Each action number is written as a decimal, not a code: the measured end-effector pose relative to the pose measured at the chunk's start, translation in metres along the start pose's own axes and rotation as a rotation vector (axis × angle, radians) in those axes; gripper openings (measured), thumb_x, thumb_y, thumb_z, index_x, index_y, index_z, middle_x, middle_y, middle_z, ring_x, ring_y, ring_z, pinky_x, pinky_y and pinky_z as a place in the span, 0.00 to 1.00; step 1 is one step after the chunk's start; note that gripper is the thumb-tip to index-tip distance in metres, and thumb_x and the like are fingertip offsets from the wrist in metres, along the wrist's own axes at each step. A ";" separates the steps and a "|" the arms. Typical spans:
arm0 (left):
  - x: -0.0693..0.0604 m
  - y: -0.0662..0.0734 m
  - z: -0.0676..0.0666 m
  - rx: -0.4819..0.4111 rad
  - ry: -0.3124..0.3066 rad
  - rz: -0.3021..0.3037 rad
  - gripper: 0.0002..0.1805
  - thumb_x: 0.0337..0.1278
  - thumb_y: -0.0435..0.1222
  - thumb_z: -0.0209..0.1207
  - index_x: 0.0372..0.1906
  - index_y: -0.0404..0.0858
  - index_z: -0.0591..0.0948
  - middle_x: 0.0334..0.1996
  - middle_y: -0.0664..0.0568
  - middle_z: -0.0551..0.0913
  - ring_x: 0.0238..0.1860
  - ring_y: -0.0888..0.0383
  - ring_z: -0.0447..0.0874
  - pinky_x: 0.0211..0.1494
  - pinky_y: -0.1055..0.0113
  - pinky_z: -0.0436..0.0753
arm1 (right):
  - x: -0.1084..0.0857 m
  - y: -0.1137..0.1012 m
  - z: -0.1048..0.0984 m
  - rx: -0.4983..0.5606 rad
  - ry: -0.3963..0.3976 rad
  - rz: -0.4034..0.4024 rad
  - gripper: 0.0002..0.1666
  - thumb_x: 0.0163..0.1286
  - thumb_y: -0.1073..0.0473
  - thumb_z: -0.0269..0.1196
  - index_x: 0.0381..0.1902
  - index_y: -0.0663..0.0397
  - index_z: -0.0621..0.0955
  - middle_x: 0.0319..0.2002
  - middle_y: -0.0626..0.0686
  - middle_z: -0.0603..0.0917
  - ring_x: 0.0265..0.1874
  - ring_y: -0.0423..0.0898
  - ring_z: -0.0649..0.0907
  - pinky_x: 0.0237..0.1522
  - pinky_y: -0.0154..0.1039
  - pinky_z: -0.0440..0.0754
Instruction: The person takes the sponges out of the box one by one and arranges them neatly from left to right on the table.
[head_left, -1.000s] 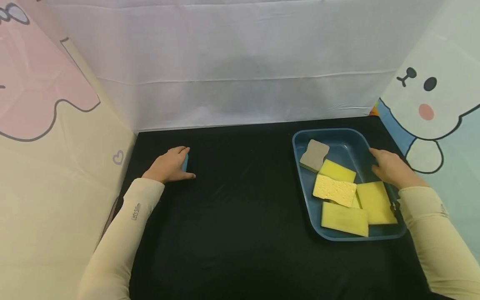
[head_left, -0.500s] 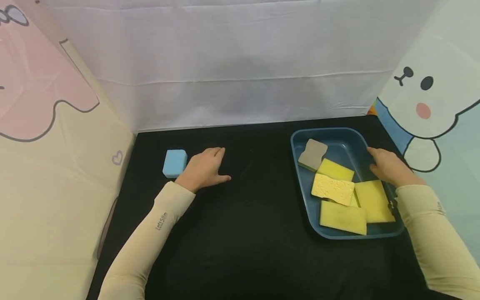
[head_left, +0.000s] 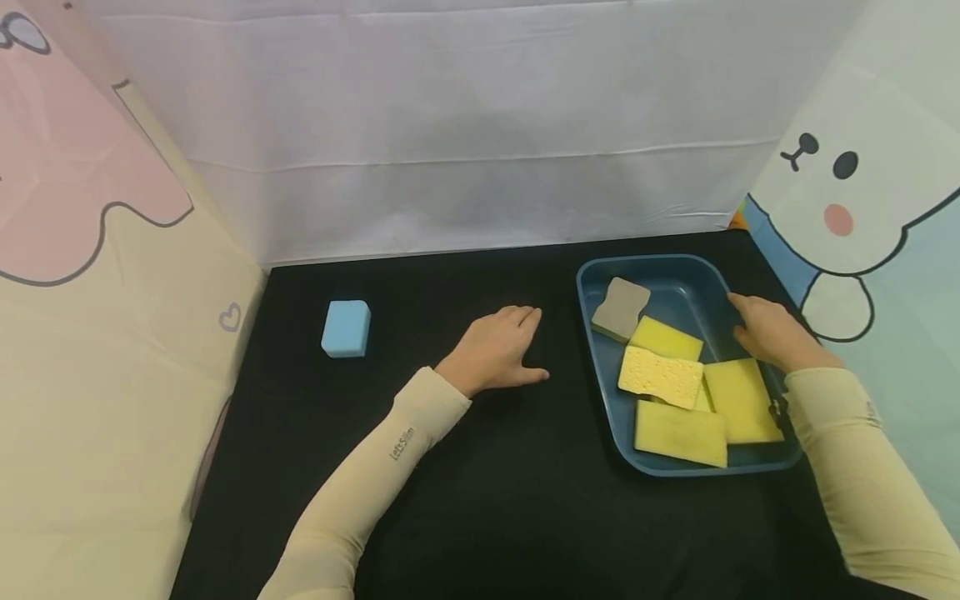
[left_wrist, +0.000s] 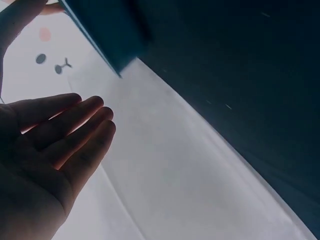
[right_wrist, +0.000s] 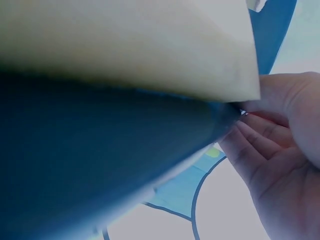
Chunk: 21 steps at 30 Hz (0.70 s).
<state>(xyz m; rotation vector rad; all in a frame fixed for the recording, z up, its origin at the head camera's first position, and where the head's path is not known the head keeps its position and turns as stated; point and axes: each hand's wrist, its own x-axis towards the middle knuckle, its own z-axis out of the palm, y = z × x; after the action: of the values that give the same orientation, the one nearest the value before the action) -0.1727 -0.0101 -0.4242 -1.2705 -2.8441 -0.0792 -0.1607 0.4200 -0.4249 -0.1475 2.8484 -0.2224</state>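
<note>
One blue tray (head_left: 687, 302), right rim pinched by the right hand (head_left: 780, 335).
Inside, yellow sponges (head_left: 681, 433) overlap nearest; the left hand (head_left: 491, 350) is spread nearby; a light-blue block (head_left: 346, 328) lies well left; a grey sponge (head_left: 621, 308) sits farther in.

The tray (head_left: 684, 298) is gleaming like smooth plastic; the pitted sponge (head_left: 660, 377) is showing rough foam; the blue block (head_left: 347, 328) is looking smooth and matt; the backdrop (head_left: 480, 193) is looking like creased cloth.

1 tray (head_left: 684, 302), 7 sponges (head_left: 660, 377), 2 grips (head_left: 491, 348)
</note>
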 end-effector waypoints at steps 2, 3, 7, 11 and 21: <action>0.008 0.010 -0.002 -0.003 0.002 0.027 0.53 0.54 0.67 0.61 0.73 0.33 0.66 0.69 0.43 0.71 0.68 0.49 0.69 0.65 0.59 0.73 | 0.000 0.000 0.000 0.000 0.001 0.005 0.36 0.67 0.72 0.57 0.68 0.85 0.58 0.61 0.84 0.63 0.59 0.80 0.66 0.58 0.69 0.66; 0.013 0.016 -0.003 -0.001 0.008 0.044 0.52 0.54 0.67 0.61 0.73 0.33 0.67 0.69 0.43 0.71 0.68 0.50 0.70 0.64 0.59 0.74 | 0.000 0.000 0.001 -0.001 0.002 0.004 0.36 0.67 0.72 0.57 0.68 0.85 0.57 0.61 0.84 0.64 0.59 0.80 0.66 0.58 0.69 0.66; 0.034 0.036 -0.002 0.018 0.032 0.121 0.51 0.54 0.67 0.61 0.71 0.33 0.69 0.67 0.45 0.73 0.66 0.51 0.72 0.63 0.62 0.75 | 0.001 0.000 0.001 0.009 0.004 0.000 0.36 0.67 0.73 0.57 0.68 0.85 0.57 0.61 0.84 0.63 0.60 0.79 0.66 0.58 0.69 0.66; 0.055 0.057 0.006 0.079 0.029 0.190 0.49 0.53 0.67 0.61 0.69 0.34 0.71 0.63 0.47 0.76 0.62 0.53 0.74 0.59 0.64 0.77 | 0.002 -0.002 0.002 0.021 -0.013 0.007 0.36 0.68 0.72 0.56 0.69 0.85 0.56 0.63 0.84 0.62 0.61 0.79 0.64 0.60 0.69 0.64; 0.089 0.098 0.024 0.110 -0.023 0.260 0.46 0.53 0.64 0.63 0.68 0.36 0.71 0.54 0.52 0.78 0.48 0.60 0.76 0.46 0.70 0.80 | 0.000 0.001 0.003 0.008 0.009 0.000 0.36 0.67 0.72 0.56 0.68 0.84 0.57 0.61 0.84 0.63 0.60 0.79 0.66 0.59 0.69 0.65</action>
<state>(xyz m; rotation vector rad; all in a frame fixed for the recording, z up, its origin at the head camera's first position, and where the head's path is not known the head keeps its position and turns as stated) -0.1592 0.1222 -0.4410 -1.6095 -2.6309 0.0954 -0.1598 0.4207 -0.4277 -0.1455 2.8564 -0.2357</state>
